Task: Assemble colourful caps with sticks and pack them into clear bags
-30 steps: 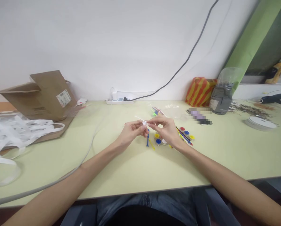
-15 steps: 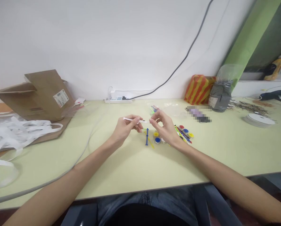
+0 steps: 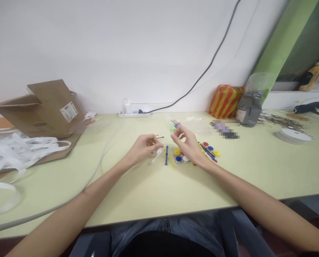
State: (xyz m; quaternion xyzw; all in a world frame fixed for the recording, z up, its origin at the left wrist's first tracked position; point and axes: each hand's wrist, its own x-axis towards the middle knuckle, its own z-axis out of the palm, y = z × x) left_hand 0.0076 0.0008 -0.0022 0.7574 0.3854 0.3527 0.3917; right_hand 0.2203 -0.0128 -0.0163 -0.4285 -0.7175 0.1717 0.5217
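My left hand is closed, with a thin white plastic pointer at its thumb and fingertips. The pointer is blurred and slants down to the left. My right hand is curled just across from it, thumb and index close together; anything between them is too small to make out. Between the hands a blue double-ended arrow lies across a yellow pointer. Round pieces with coloured tops, such as a blue one, lie beside my right hand. A black arrow tip shows behind my left fingers.
More coloured pointers and round pieces lie right of my right wrist. An open cardboard box and white strips occupy the left. A power strip sits by the wall. A grey cable crosses the left side.
The white pointer has swung from nearly level to slanting down towards me, and my left hand has turned. My right hand has stayed nearly in place, its fingertips slightly farther from the pointer.
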